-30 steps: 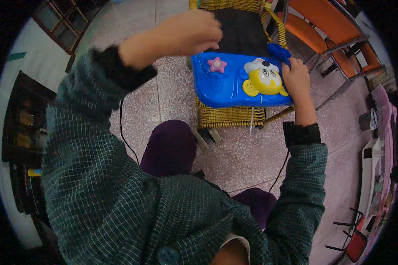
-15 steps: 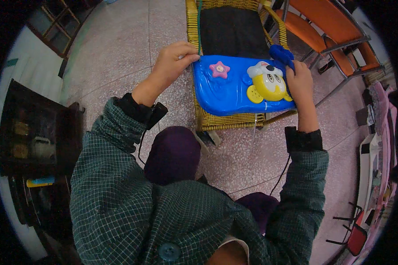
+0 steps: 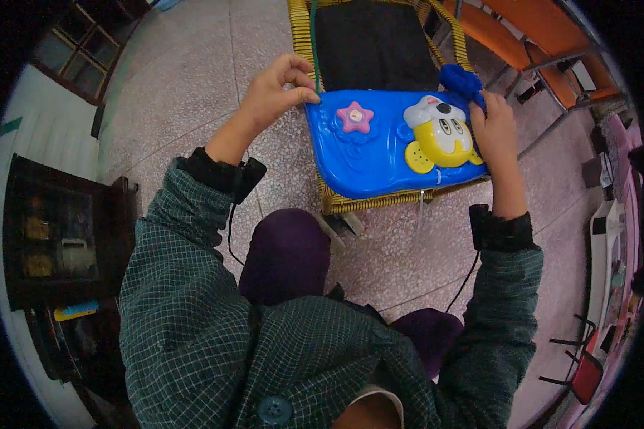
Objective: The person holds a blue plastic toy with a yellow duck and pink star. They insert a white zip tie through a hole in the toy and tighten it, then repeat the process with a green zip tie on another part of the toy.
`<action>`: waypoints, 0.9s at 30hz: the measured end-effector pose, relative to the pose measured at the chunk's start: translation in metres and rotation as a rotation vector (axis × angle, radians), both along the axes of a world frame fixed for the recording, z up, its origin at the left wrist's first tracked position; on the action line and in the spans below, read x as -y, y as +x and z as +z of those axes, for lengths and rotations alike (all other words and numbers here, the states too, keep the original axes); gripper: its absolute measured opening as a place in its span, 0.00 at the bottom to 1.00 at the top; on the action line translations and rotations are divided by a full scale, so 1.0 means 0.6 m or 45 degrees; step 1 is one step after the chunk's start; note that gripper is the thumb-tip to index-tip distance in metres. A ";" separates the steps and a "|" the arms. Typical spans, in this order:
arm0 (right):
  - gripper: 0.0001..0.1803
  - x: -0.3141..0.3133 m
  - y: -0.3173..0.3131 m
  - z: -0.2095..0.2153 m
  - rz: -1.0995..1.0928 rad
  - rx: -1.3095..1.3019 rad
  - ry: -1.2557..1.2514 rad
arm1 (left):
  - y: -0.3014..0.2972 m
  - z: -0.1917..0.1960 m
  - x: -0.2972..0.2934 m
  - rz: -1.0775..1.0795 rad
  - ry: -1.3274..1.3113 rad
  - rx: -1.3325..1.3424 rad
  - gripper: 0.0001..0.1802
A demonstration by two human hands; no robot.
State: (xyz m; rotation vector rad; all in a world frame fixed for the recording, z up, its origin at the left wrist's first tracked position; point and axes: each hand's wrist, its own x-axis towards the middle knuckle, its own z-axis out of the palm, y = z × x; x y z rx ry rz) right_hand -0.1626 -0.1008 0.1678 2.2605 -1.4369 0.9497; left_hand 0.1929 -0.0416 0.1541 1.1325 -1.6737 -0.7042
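A blue plastic toy board (image 3: 368, 161) with a pink star and a yellow-and-white animal face lies across the front of a wicker chair (image 3: 304, 43). At its far left corner, the thumb and fingers of my left hand (image 3: 279, 86) are pinched together at the lower end of a green cord (image 3: 315, 50). The cord runs up along the chair's left side. My right hand (image 3: 495, 132) is closed at the board's right edge, its fingertips on a dark blue yarn-like bundle (image 3: 461, 81). What lies under those fingers is partly hidden.
A black cloth (image 3: 376, 46) covers the chair seat behind the board. Orange chairs (image 3: 529, 28) with metal legs stand at the far right. A dark cabinet (image 3: 57, 229) is on the left, and a small red seat (image 3: 588, 379) at the lower right. Speckled tiles (image 3: 193, 79) cover the floor.
The view has shifted slightly. My left hand's fingers have lifted a little off the thumb side, still at the corner. My right hand stays at the board's right edge by the blue bundle.
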 end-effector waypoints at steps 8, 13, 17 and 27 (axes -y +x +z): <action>0.16 0.010 -0.013 0.000 -0.019 0.033 0.073 | -0.023 0.018 -0.023 0.043 -0.079 0.256 0.20; 0.16 -0.001 -0.009 0.010 0.092 0.054 0.091 | 0.005 0.039 -0.018 -0.206 0.030 0.248 0.26; 0.16 -0.003 -0.001 0.014 0.042 0.032 0.140 | 0.019 0.044 0.007 -0.270 0.132 0.222 0.23; 0.16 -0.001 -0.004 0.010 0.010 0.028 0.157 | -0.002 0.055 0.072 -0.388 0.218 0.577 0.10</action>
